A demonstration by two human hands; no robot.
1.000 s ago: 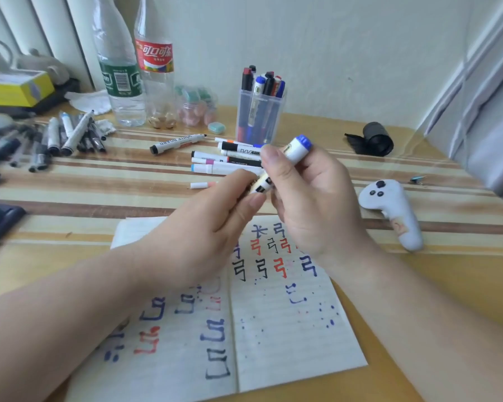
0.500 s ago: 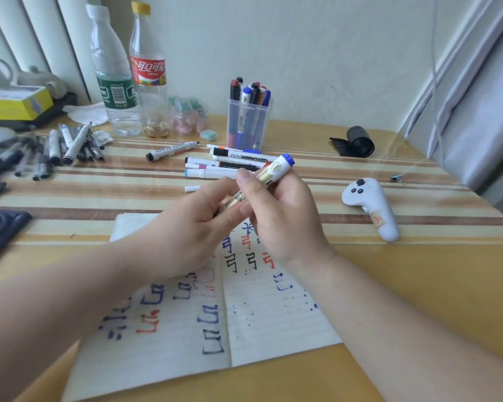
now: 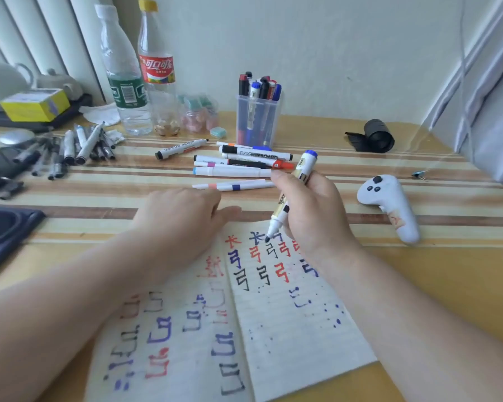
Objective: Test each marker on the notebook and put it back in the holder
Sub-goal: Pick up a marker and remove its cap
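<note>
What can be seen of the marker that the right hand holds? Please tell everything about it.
The marker has a white, plastic-looking barrel with a cream-gold label, a blue end plug, a black band and a white cone with a dark tip. It is uncapped. The right hand grips its middle and hides part of the barrel. It is tilted, blue end up, tip down at the right page of the notebook beside a blue character; contact with the paper cannot be confirmed.
</note>
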